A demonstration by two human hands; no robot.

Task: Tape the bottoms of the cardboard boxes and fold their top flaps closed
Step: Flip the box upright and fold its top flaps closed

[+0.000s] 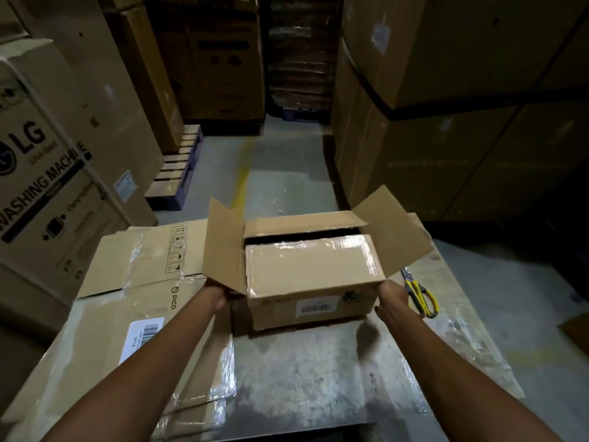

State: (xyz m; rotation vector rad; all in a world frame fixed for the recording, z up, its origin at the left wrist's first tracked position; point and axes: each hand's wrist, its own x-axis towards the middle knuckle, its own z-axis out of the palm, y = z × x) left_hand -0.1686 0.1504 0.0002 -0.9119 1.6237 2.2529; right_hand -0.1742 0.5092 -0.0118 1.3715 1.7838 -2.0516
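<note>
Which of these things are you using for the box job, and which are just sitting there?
For the job: the open box, the left hand and right hand at its sides, the flattened boxes beside it.
Just lying about: the scissors, untouched; the washing machine box; the pallet.

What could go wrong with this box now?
The scissors lie close beside the right hand, so it might bump them or knock them off the table. The box has two side flaps standing up and a gap between the folded ones, so the top might spring open.
</note>
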